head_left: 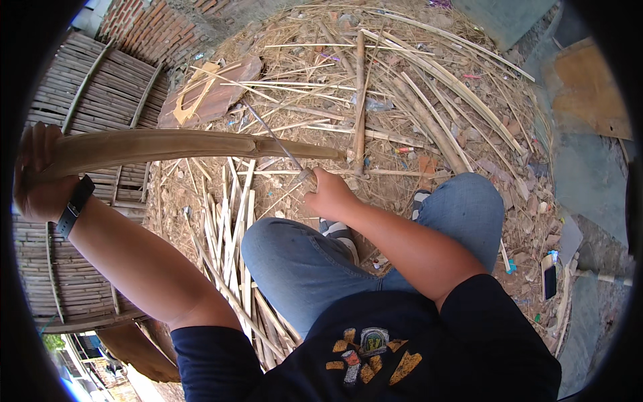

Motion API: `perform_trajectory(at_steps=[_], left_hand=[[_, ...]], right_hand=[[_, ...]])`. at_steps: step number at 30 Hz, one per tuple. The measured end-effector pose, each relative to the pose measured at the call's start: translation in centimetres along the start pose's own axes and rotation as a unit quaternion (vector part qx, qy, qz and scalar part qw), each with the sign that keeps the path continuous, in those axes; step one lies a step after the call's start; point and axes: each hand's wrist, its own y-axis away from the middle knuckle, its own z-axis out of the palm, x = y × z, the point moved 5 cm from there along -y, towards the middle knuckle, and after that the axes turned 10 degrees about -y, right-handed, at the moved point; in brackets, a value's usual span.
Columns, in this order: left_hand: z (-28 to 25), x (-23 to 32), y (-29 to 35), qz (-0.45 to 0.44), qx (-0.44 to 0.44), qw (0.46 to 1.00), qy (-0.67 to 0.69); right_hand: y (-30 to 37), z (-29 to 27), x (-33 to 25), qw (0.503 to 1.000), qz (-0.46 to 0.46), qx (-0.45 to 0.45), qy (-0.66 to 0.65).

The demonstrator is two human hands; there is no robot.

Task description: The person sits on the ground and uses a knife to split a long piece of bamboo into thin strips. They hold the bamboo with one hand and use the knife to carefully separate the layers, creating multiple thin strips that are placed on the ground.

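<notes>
My left hand (45,195), at the far left, is wrapped round the thick end of a long piece of bamboo (181,143). The bamboo stretches to the right and tapers, its far end near a short upright-lying bamboo stick (360,100) on the ground. In front of my knees, my right hand (333,195) grips the wooden handle of a long, thin-bladed knife (288,153). Its blade slants up and left, crossing the bamboo close to a node. Whether the edge is cutting into the bamboo I cannot tell.
Split bamboo strips (231,221) lie piled left of my legs, and more strips (462,94) lie at the back right. A slatted bamboo panel (94,100) stands on the left. A rusty metal sheet (231,90) lies beyond the bamboo. A phone (550,281) rests at the right.
</notes>
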Motion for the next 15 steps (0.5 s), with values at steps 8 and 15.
perform_trajectory(at_steps=[8,15], left_hand=[[1.3,-0.8,0.9,0.01,-0.021,0.999,0.043],[5.2,-0.9,1.6,0.051,-0.034,0.997,0.049]], right_hand=[[0.1,-0.7,-1.8,0.999,0.036,-0.033,-0.016],[0.6,-1.2,-5.1,0.997,-0.068,-0.018,0.014]])
